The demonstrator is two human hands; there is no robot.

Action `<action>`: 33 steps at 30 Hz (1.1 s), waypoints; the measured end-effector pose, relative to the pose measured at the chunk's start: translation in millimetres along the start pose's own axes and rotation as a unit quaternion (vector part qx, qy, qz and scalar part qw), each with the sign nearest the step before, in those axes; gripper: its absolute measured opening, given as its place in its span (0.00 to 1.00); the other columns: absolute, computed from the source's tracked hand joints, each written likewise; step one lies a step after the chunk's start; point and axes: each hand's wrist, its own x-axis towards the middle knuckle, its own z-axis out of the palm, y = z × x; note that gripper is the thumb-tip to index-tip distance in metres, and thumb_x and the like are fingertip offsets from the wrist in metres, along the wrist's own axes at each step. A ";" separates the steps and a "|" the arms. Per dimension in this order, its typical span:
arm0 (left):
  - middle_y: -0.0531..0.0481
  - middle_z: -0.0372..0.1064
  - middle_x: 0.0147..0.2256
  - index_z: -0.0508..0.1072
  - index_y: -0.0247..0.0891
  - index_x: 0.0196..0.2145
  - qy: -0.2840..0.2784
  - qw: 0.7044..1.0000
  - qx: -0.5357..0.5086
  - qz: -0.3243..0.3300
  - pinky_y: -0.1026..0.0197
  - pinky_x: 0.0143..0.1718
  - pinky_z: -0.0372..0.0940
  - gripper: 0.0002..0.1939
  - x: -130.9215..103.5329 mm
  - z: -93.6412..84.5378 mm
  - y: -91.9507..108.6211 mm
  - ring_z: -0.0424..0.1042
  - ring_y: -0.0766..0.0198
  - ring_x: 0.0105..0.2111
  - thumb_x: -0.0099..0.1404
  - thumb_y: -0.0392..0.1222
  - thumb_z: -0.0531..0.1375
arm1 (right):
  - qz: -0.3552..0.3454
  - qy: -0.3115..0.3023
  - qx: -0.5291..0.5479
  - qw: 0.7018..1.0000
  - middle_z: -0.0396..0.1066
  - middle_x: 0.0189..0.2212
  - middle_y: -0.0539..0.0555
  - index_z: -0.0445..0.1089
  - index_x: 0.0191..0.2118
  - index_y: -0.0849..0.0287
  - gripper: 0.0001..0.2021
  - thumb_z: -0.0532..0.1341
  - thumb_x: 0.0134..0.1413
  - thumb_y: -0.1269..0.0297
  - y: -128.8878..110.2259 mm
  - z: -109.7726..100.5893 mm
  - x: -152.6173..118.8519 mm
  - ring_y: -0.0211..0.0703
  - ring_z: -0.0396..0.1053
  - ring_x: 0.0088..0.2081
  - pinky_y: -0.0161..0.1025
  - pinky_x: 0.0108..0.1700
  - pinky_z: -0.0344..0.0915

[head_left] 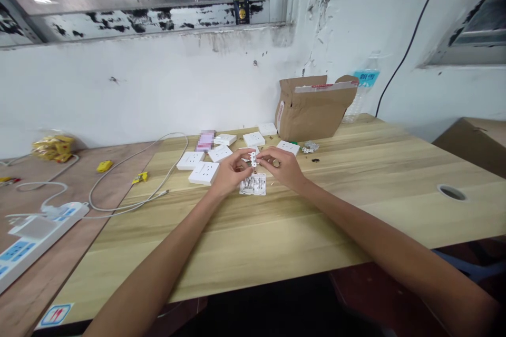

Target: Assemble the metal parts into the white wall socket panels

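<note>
Between my two hands is a small white plastic socket insert [253,158], held up over the table. My left hand [233,169] pinches it from the left, fingers closed. From the other side my right hand [281,166] grips it with thumb and fingertips. Just below lies an opened white socket housing [253,184], its inside with small metal parts facing up. Several finished-looking white wall sockets lie behind and to the left, among them a socket panel [204,173] beside my left hand and another socket panel [288,147] behind my right hand.
A cardboard box [316,108] stands at the back near a plastic bottle [361,89]. Small loose parts [310,147] lie right of the sockets. On the left are a white cable [93,197], a power strip [39,237] and yellow pieces [105,166]. A round hole [453,192] pierces the tabletop.
</note>
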 end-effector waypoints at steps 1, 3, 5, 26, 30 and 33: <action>0.46 0.78 0.51 0.78 0.43 0.63 -0.003 1.000 -0.001 0.000 0.65 0.31 0.70 0.28 0.0 0.2 0.1 0.76 0.68 0.32 0.64 0.39 0.69 | 0.002 0.001 -0.004 1.000 0.84 0.43 0.55 0.83 0.46 0.50 0.11 0.66 0.74 0.51 0.0 -0.2 -0.3 0.48 0.77 0.39 0.44 0.46 0.72; 0.45 0.77 0.52 0.78 0.43 0.63 -0.006 1.000 -0.004 0.002 0.65 0.29 0.70 0.29 -0.2 0.9 0.7 0.76 0.68 0.31 0.64 0.40 0.69 | 0.003 0.001 -0.014 1.000 0.84 0.42 0.55 0.83 0.45 0.50 0.11 0.66 0.74 0.51 -0.4 -0.7 -0.8 0.48 0.77 0.38 0.44 0.46 0.72; 0.45 0.77 0.53 0.78 0.43 0.63 -0.006 1.000 0.002 0.002 0.65 0.29 0.69 0.29 -0.6 1.4 1.9 0.75 0.69 0.31 0.65 0.41 0.71 | -0.003 0.000 -0.020 1.000 0.84 0.42 0.55 0.83 0.45 0.50 0.11 0.66 0.74 0.52 -1.1 -1.4 -1.0 0.47 0.77 0.38 0.44 0.46 0.72; 0.50 0.80 0.38 0.82 0.44 0.63 0.007 0.995 0.092 0.036 0.61 0.34 0.71 0.26 -3.0 0.5 11.0 0.77 0.63 0.33 0.67 0.42 0.70 | 0.018 0.038 -0.009 0.999 0.84 0.45 0.57 0.79 0.49 0.52 0.11 0.70 0.70 0.52 -1.1 0.3 -0.4 0.48 0.79 0.38 0.45 0.41 0.74; 0.52 0.80 0.36 0.81 0.45 0.63 0.015 0.995 0.098 0.033 0.61 0.34 0.71 0.26 -3.2 1.8 9.3 0.76 0.63 0.32 0.68 0.43 0.70 | 0.020 0.013 -0.011 1.000 0.83 0.48 0.57 0.79 0.50 0.51 0.11 0.67 0.72 0.52 1.1 0.4 -0.1 0.48 0.79 0.38 0.46 0.43 0.75; 0.52 0.80 0.36 0.80 0.44 0.63 0.030 0.994 0.104 0.033 0.61 0.34 0.71 0.26 -3.2 3.6 8.1 0.76 0.64 0.31 0.68 0.43 0.71 | 0.012 0.014 -0.016 1.000 0.83 0.47 0.57 0.80 0.49 0.51 0.10 0.66 0.73 0.53 1.5 0.7 -1.0 0.47 0.79 0.38 0.45 0.43 0.75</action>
